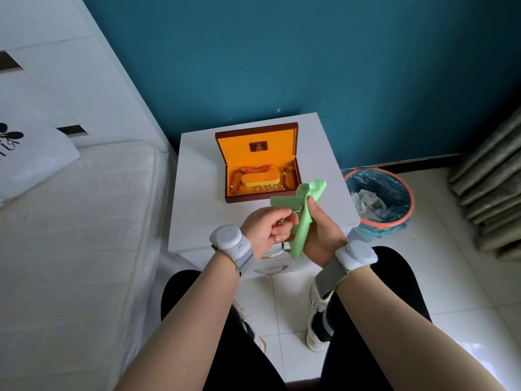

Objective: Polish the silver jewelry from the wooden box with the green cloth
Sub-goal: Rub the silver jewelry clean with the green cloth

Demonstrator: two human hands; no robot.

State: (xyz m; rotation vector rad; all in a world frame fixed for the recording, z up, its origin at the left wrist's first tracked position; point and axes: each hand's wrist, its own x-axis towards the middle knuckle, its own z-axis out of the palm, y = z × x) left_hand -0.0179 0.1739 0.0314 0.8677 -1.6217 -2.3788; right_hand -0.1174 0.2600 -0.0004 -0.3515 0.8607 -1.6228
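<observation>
**Q:** Jewelry question, where's the silver piece right now and what does it look like?

**A:** Honestly it's tiny. The silver jewelry (284, 221) is up in the air in front of the wooden box (260, 165), pinched in the curled fingers of the left hand (267, 230). You only see thin bits of it: a small metallic knob between the fingers, a slim silver bar running over to the cloth, and another bit of silver poking out below the hand. Can't tell what kind of piece it is.

**Q:** And the cloth?

**A:** The green cloth (303, 218) is pale mint, soft-looking, bunched into a long strip. The right hand (321, 230) grips it, thumb pressed on top, and it wraps over the silver where the two hands meet. One end flares up so it overlaps the box's front right corner, the other hangs down toward the person's knees.

**Q:** What about the box itself?

**A:** Dark reddish wood, lid up, bright orange lining. Inside are red bead strings (248, 172) and an orange cushion (260, 180). It sits on a white nightstand (197, 193). Right of the box, down on the floor, is an orange-rimmed bin (379, 196) with a blue liner.
</observation>
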